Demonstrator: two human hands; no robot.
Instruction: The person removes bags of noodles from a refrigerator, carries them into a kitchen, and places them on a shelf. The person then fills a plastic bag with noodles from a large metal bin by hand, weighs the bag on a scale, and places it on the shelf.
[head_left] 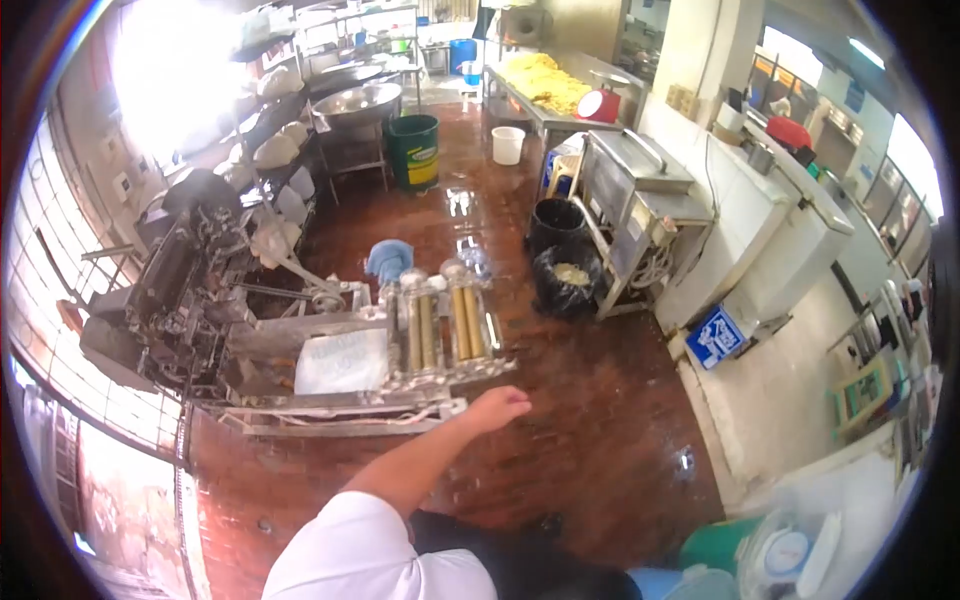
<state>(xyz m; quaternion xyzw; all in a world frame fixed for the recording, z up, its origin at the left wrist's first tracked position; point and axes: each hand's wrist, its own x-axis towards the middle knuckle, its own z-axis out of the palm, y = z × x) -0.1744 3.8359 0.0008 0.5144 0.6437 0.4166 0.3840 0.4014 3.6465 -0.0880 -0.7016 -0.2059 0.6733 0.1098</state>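
Observation:
My left hand reaches forward over the wet red-brown tile floor, its fingers curled in and nothing showing in them. In this view it lies just below the front corner of a low, worn machine with metal rollers. On the machine's flat bed rests a white sheet with faint blue lettering. Past the rollers is a pale blue object, perhaps a basin or cloth. My right hand is out of the picture.
Ahead are a green bin, a white bucket and a metal table with a yellow heap and a red scale. On the right are a bag-lined black bin, a steel machine and a blue crate.

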